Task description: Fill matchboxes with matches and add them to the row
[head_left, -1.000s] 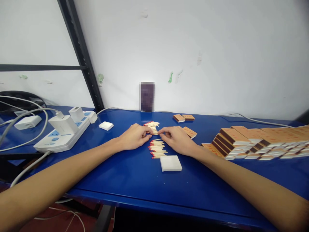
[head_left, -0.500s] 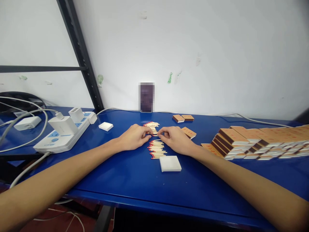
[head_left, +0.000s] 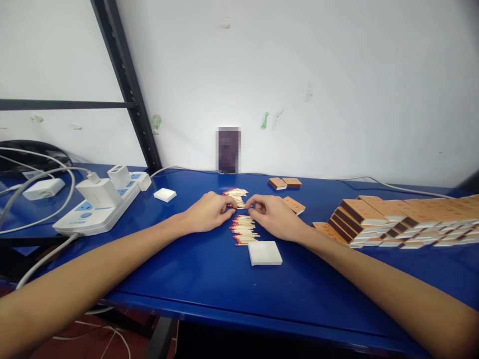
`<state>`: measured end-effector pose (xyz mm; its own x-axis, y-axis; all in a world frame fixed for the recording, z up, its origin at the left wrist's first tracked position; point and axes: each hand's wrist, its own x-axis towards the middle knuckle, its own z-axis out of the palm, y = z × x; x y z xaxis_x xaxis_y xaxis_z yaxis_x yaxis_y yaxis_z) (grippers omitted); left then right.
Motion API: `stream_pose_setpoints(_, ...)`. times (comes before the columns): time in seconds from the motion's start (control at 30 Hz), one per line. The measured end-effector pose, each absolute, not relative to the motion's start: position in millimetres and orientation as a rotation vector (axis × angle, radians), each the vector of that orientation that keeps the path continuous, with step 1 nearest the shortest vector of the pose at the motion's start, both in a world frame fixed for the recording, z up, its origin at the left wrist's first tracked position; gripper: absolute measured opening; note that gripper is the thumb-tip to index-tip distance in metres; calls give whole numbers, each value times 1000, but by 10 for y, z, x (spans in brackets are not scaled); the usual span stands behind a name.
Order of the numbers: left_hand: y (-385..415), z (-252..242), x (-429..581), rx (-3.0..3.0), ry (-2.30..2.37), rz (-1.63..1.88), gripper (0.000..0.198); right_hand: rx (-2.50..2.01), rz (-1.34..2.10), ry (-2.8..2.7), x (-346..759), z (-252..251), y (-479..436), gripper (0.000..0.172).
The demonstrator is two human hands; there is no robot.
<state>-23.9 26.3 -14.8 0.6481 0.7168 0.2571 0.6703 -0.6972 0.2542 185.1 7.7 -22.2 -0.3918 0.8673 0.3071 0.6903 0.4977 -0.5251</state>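
Both my hands rest on the blue table (head_left: 209, 279), fingertips meeting over a pile of red-tipped matches (head_left: 243, 230). My left hand (head_left: 209, 211) is closed in a pinch on a few matches at the far end of the pile. My right hand (head_left: 273, 214) pinches the same small bunch from the other side. More matches (head_left: 236, 192) lie just beyond the fingers. A white matchbox tray (head_left: 265, 253) sits right in front of the pile.
Stacked brown matchboxes (head_left: 404, 219) fill the right side. Three loose matchboxes (head_left: 285, 183) lie behind my right hand. Another white tray (head_left: 165, 195) lies at the left, next to a power strip with chargers (head_left: 101, 202) and cables. A black shelf post (head_left: 127, 85) leans against the wall.
Almost nothing; the fingers shift slightly on the matches and the view wobbles a little.
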Motion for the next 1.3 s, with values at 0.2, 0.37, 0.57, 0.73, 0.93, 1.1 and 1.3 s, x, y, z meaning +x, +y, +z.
stream_pose_setpoints(0.2,281,-168,-251,2743,1131,512,22,-1291,322,-2222,1857,-268,148,21)
stream_pose_setpoints(0.37,269,-158,-247,2742,1131,507,23,-1342,288,-2247,1834,-253,141,24)
stream_pose_setpoints(0.57,268,-161,-252,2742,1114,508,23,-1363,272,-2266,1826,-245,132,25)
stream_pose_setpoints(0.73,276,-169,-256,2756,1108,513,23,-1349,282,-2258,1821,-245,144,21)
stream_pose_setpoints(0.93,256,-149,-244,2751,1158,504,21,-1318,313,-2251,1833,-254,134,17)
stream_pose_setpoints(1.1,252,-151,-235,2762,1196,486,21,-1294,359,-2237,1844,-241,97,18)
stream_pose_setpoints(1.3,251,-153,-235,2757,1183,488,22,-1261,426,-2217,1849,-226,56,28)
